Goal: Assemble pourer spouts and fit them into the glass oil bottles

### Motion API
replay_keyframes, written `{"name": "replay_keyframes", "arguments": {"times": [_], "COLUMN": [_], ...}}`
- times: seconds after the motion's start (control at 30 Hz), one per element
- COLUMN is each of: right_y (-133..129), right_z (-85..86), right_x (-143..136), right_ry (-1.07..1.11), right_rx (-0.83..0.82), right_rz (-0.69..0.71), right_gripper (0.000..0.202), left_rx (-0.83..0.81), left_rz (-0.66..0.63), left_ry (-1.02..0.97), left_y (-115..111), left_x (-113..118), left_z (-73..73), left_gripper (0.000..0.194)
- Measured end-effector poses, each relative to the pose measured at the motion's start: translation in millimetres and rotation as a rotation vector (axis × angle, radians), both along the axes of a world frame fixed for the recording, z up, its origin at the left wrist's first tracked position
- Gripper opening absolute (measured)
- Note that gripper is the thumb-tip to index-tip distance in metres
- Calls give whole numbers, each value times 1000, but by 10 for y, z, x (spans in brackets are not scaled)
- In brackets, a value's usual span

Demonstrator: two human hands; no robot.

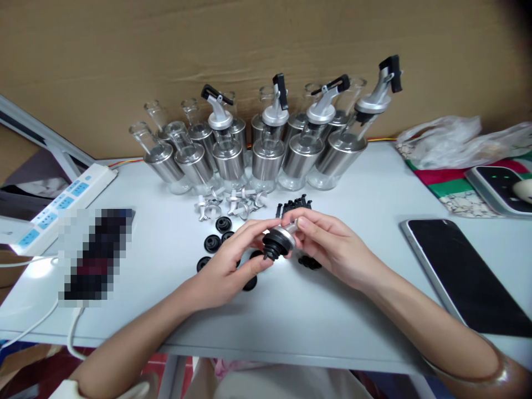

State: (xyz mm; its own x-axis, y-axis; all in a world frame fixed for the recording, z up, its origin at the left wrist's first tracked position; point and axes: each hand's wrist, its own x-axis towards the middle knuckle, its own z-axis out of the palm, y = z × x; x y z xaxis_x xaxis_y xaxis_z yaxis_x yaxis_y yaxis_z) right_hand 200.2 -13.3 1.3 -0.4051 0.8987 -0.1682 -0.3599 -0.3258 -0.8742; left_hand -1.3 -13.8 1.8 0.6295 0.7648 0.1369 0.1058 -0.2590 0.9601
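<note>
Between my two hands is a silver pourer top with a black ribbed stopper (277,241), its stopper end tilted down toward me. My left hand (233,257) grips the stopper side with thumb and fingers. The thumb and fingers of my right hand (328,238) pinch the silver spout. Just beyond my hands lie loose silver spout pieces (239,204) and a pile of small black levers (297,205). Several round black stoppers (212,243) are around my left hand, some partly hidden under it.
Glass bottles with steel sleeves (268,160) stand in rows at the back, some with pourers. A power strip (62,208) and phone (100,255) lie left. A large phone (461,271), plastic bag (457,141) and device (499,188) are right.
</note>
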Motion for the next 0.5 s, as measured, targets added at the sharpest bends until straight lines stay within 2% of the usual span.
{"name": "replay_keyframes", "arguments": {"times": [0.13,0.5], "right_y": [-13,-23], "right_z": [24,40], "right_x": [0,10], "right_ry": [-6,13], "right_rx": [-16,-32], "right_rz": [29,57], "right_gripper": [23,22], "left_rx": [29,-33], "left_rz": [-12,-30], "left_ry": [-13,-22], "left_y": [-1,-36], "left_x": [-7,-1], "left_z": [23,26], "left_gripper": [35,30]}}
